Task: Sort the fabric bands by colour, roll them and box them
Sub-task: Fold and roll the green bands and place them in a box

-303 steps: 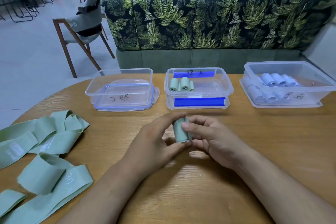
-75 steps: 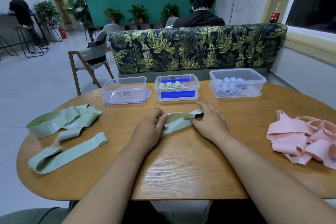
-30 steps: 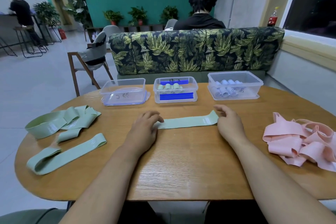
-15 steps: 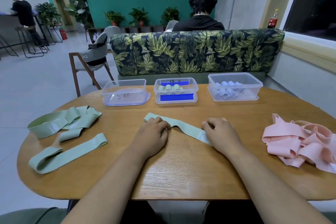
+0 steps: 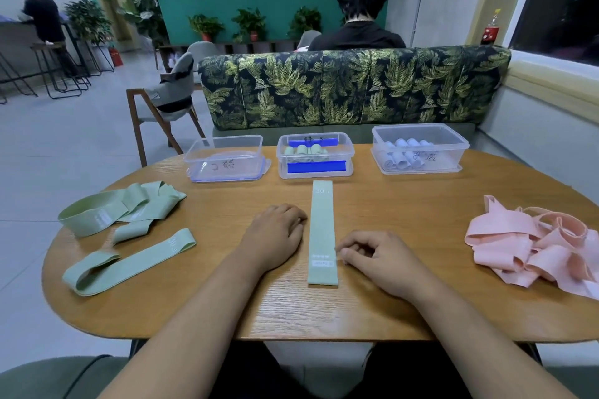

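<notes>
— Where is the flat pale-green fabric band [image 5: 322, 233] found?
— It is laid lengthwise on the round wooden table [image 5: 405, 214], between the hands, near the clear plastic box [image 5: 314, 155] of green rolls.
— And the hands?
— The left hand [image 5: 275, 235] is rested loosely beside it, nothing held. The right hand [image 5: 379, 256] is curled, fingertips at its edge; any grip cannot be told.

At three o'clock the pink bands [image 5: 531, 246] run off the edge. Writing on the boxes [image 5: 316, 157] at twelve o'clock and the near label on the green band [image 5: 322, 230] are too small to read.
</notes>
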Demonstrator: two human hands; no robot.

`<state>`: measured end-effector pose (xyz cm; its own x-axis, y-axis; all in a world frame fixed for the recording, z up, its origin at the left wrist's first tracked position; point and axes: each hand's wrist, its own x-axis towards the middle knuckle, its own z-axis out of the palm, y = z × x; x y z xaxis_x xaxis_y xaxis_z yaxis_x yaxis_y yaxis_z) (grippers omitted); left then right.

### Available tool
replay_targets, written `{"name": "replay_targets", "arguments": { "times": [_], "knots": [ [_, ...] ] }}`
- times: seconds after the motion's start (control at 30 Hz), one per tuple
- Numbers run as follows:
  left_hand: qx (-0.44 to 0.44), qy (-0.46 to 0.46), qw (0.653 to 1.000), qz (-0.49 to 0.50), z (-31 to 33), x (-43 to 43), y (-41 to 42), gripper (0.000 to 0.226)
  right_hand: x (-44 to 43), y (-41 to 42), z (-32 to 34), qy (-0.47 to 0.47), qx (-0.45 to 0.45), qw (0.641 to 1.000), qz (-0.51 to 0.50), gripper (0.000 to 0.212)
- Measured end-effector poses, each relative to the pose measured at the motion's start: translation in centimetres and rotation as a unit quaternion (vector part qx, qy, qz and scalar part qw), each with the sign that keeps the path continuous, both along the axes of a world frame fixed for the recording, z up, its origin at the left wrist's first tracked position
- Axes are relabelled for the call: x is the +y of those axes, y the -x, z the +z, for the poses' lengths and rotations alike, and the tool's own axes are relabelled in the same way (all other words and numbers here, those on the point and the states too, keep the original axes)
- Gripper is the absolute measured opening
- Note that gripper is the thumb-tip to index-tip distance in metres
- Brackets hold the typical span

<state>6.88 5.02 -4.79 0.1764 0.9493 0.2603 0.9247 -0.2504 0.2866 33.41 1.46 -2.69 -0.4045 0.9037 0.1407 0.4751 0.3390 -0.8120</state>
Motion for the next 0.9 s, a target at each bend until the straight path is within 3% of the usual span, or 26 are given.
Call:
{"name": "replay_targets", "arguments": {
  "times": [0.57, 0.73, 0.9],
  "knots": [
    [-0.084, 0.000, 0.992, -0.096, -0.2, -10.3, -1.3, 0.011, -1.3, -0.7, -0.6, -0.098, -0.067, 0.993, -0.021, 0.015],
    [-0.106, 0.004, 0.990, -0.093, 0.5, -11.0, -1.3, 0.021, -2.3, -1.3, -1.2, -0.138, -0.060, 0.988, 0.018, 0.015],
    [-0.101, 0.001, 0.981, -0.166, 1.1, -11.8, -1.7, 0.032, -2.9, -1.2, -1.5, -0.186, -0.094, 0.975, 0.077, 0.019]
  ]
}}
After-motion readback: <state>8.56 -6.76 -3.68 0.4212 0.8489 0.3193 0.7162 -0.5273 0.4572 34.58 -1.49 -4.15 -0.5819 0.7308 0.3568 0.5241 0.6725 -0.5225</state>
